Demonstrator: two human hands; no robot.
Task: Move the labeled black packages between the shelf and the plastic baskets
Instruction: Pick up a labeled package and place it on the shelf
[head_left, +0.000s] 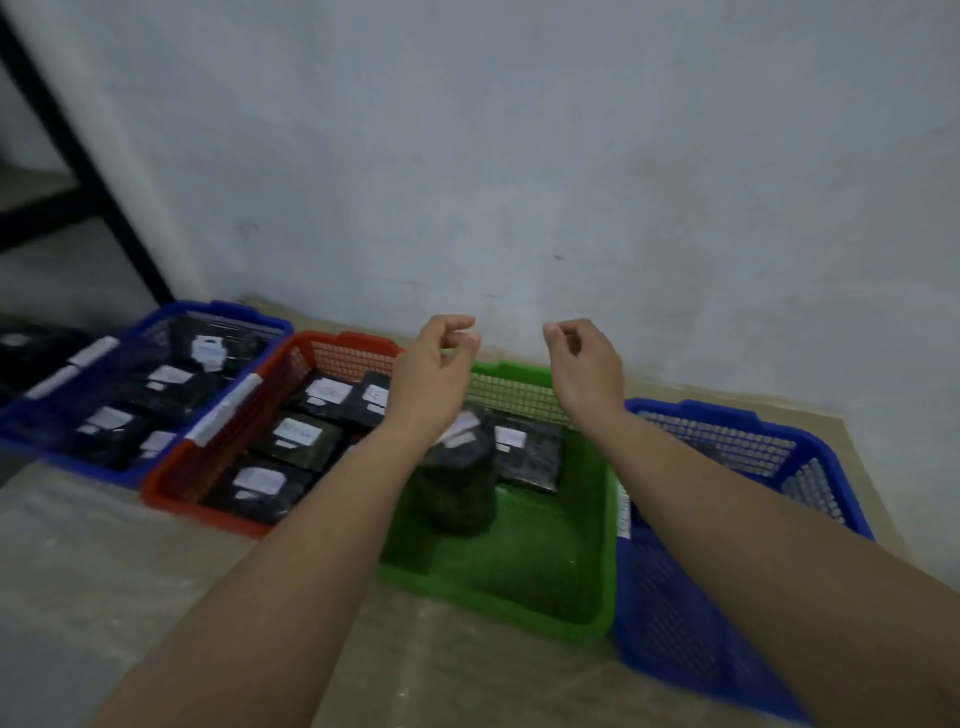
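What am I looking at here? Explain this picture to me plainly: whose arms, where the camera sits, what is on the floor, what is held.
There is no machine: a person wears one camera on the head, looking forward and down, so the two bare arms are their own. The left hand and the right hand hang in the air with loosely curled fingers and hold nothing. Below them, along a grey wall, stands a row of plastic baskets: a left blue basket, a red basket, a green basket and a right blue basket. The first three hold black packages with white labels. The right blue one shows none.
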